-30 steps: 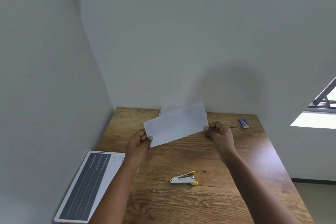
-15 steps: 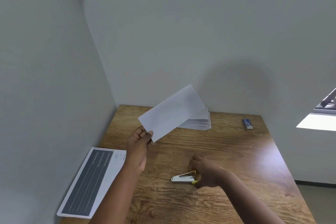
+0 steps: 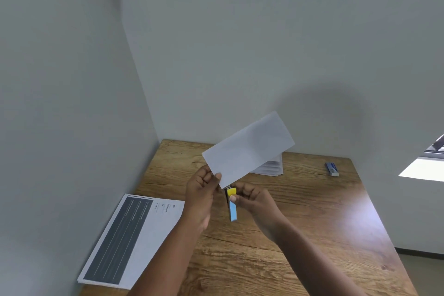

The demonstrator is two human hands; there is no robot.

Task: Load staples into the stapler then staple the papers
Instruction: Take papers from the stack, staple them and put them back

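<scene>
My left hand (image 3: pixel 203 190) pinches the lower left corner of a set of white papers (image 3: pixel 249 149), held up tilted above the wooden table (image 3: pixel 312 211). My right hand (image 3: pixel 254 199) grips a small stapler (image 3: pixel 231 202) with a yellow end and pale blue body, held upright just under that corner of the papers. The stapler's jaw end is partly hidden behind the paper edge. A stack of white sheets (image 3: pixel 270 167) lies flat at the back of the table, partly hidden by the held papers.
A small blue and white staple box (image 3: pixel 332 168) lies at the back right of the table. A printed sheet with a dark panel (image 3: pixel 127 238) lies at the front left edge. Walls close the table on the left and back.
My right hand let go of the papers, picked the stapler up from the table and brought it up to the papers' lower corner. The left hand kept the papers raised.
</scene>
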